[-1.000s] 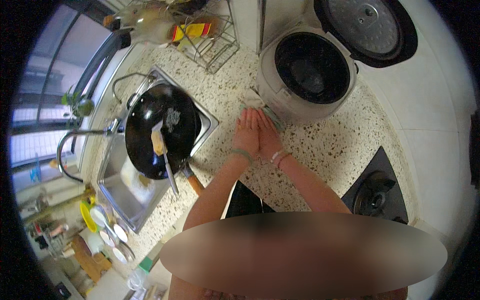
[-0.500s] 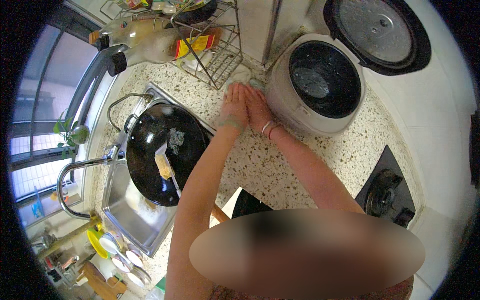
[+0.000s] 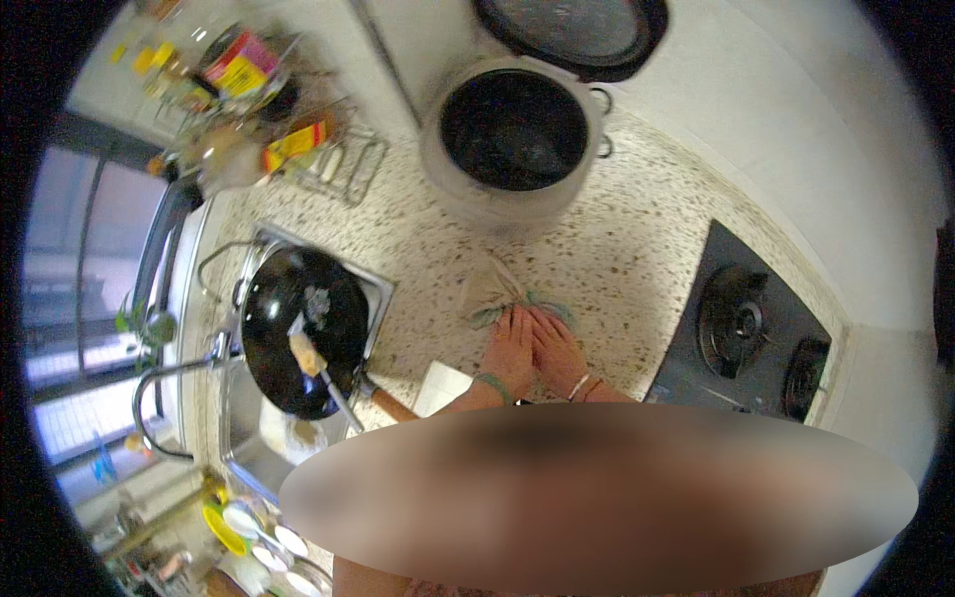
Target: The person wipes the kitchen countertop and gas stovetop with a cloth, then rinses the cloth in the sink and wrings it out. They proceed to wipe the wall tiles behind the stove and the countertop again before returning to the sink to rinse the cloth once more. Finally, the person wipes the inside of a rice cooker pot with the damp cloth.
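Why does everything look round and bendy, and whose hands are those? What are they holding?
There's no robot here, just a person's bare left hand and right hand. The person wears a wide fisheye camera on their head; it looks down and makes straight edges bend. The hands lie close together on a beige cloth with greenish edges, on a speckled countertop. I see nothing else in them. Beyond the cloth stands a pale rice cooker, its lid open. On the left, a black wok with a spatula in it sits over the sink. On the right is a black gas stove.
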### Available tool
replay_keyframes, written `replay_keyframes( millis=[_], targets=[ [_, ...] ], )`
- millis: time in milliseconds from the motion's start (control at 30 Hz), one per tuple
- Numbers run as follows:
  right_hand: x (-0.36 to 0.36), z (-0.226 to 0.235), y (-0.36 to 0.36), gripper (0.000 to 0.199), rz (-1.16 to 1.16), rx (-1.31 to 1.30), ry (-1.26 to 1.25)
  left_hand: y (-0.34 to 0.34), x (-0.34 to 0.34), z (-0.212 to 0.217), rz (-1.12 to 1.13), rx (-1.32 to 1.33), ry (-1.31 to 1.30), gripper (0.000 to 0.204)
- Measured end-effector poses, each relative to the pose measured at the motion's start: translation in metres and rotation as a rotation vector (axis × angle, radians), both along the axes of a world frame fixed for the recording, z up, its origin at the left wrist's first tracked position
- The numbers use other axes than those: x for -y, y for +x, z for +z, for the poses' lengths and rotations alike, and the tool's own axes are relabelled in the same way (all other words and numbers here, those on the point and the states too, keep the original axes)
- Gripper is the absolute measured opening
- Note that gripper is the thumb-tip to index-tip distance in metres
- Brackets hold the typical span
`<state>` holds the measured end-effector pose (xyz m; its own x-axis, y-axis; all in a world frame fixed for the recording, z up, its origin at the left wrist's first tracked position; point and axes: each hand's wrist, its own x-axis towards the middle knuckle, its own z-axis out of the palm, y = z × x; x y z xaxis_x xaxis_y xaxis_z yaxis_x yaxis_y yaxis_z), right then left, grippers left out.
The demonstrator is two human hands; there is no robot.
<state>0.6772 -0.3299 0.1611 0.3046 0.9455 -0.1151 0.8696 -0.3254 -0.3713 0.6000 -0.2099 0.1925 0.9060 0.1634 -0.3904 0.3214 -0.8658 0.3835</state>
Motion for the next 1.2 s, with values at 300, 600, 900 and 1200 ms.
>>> replay_keyframes(
  millis=[300,600,900,1200],
  targets=[
    [0.018,-0.018,0.092,0.065,-0.391,0.139,-0.109,0.132,0.023,-0.044,-0.055,0.262,-0.107,0.067],
    [0.002,-0.018,0.24,0.064,-0.363,0.211,-0.002,0.29,0.01,-0.044,0.025,0.375,-0.062,0.074],
    [0.025,-0.021,0.355,0.061,-0.323,0.345,-0.126,0.402,0.031,-0.069,0.069,0.503,-0.201,0.071],
    [0.089,-0.029,0.351,0.062,-0.579,0.301,-0.195,0.414,0.091,-0.032,-0.143,0.292,-0.177,0.066]
  ],
)
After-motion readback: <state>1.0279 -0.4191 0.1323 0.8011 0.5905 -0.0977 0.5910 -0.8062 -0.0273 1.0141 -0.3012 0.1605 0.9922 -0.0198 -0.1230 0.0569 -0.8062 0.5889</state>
